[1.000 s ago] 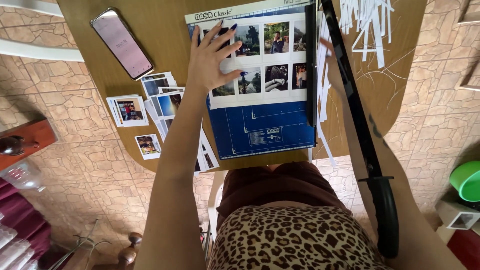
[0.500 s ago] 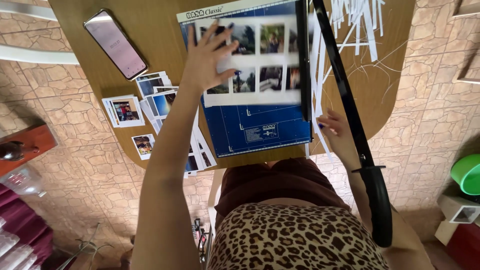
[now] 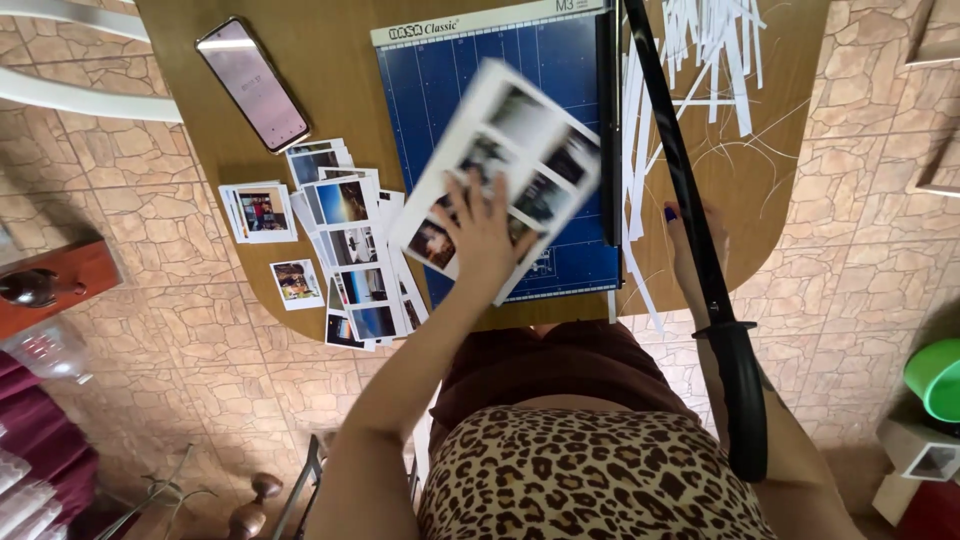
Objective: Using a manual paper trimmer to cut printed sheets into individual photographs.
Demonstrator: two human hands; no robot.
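My left hand (image 3: 487, 235) grips a white sheet of printed photos (image 3: 515, 135) by its near edge and holds it tilted, lifted off the blue cutting board of a paper trimmer (image 3: 440, 80). The trimmer's long black blade arm (image 3: 665, 150) stands raised along the board's right side, its handle (image 3: 740, 400) pointing toward me. My right hand (image 3: 693, 255) lies on the wooden table (image 3: 330, 90) near its front edge, partly hidden behind the blade arm, with nothing seen in it.
Cut photos lie in loose piles (image 3: 350, 250) left of the trimmer, with a small stack (image 3: 260, 212) and a single print (image 3: 297, 283) further left. A phone (image 3: 252, 84) lies at the back left. White paper strips (image 3: 720, 50) cover the right side. A green bowl (image 3: 935, 375) sits on the floor.
My left hand went from pressing the photo sheet flat on the board to lifting and turning it toward me. My right hand came back from the strips to the table's front edge.
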